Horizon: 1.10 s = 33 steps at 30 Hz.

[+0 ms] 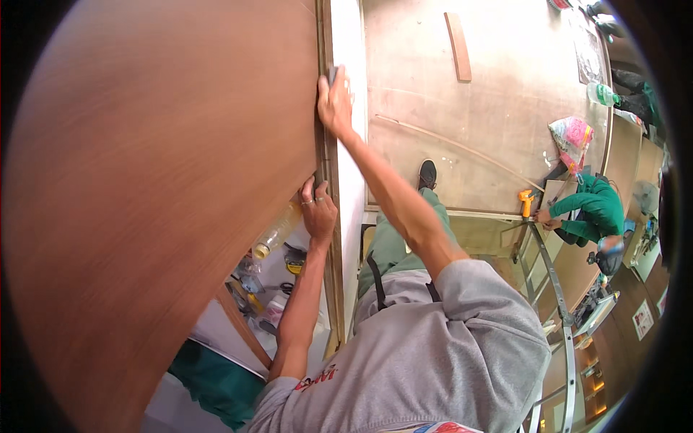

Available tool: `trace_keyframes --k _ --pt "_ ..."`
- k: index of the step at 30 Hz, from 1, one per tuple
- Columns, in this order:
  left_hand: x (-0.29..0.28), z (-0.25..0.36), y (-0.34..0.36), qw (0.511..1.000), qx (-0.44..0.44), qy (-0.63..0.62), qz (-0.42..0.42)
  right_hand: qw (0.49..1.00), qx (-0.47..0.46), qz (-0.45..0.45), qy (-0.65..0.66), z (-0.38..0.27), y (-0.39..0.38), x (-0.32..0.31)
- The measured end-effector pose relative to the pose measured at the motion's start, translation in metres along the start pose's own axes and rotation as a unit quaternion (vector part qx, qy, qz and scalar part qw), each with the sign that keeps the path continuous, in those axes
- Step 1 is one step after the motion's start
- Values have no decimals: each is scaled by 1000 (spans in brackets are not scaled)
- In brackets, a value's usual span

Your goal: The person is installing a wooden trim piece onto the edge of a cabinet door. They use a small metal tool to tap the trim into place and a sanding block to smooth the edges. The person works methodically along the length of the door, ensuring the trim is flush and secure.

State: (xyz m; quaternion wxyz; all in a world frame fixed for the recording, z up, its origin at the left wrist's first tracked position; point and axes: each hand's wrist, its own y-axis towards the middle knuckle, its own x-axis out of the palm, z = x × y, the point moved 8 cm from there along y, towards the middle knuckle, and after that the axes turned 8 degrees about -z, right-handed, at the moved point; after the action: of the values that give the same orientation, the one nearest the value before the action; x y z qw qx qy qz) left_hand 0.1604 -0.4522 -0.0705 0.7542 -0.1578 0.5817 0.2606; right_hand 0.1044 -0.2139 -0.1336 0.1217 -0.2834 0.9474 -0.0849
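Observation:
My right hand [334, 105] is high on the long edge strip [323, 36] beside the large brown wooden panel [159, 123], closed on a small grey object [333, 72] that is mostly hidden by my fingers. Lower down, my left hand [316, 213] has its fingers curled on the panel's edge, at the narrow groove along the strip. Just left of that hand is a plastic bottle [273, 234] with a yellowish tint, lying in the space beyond the panel's edge.
Assorted tools [294, 263] lie below the panel. At right, a co-worker in green [592, 209] is beside an orange power tool [527, 202] and a metal ladder [548, 267]. A board [458, 47], thin strip [455, 148] and bag [574, 141] lie on the wooden surface.

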Motion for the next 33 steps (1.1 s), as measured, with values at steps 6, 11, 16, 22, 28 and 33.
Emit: trace_keyframes --k 6,11,16,22,28,33 --pt "4 -4 -9 1000 -13 13 -15 999 -17 -3 -44 -4 -30 9" --pt "6 2 -3 1000 -4 -4 -12 1000 -15 2 16 -13 45 -3" --pt "2 2 -5 1000 9 2 1 1000 -10 -14 -6 -15 17 2" --pt "4 9 -1 1000 6 13 2 995 56 -68 54 15 46 -13" --pt "-7 5 -3 999 22 14 22 964 46 -112 235 33 36 -45" --pt "-2 6 -1 999 16 31 14 965 15 -166 203 4 27 -27"
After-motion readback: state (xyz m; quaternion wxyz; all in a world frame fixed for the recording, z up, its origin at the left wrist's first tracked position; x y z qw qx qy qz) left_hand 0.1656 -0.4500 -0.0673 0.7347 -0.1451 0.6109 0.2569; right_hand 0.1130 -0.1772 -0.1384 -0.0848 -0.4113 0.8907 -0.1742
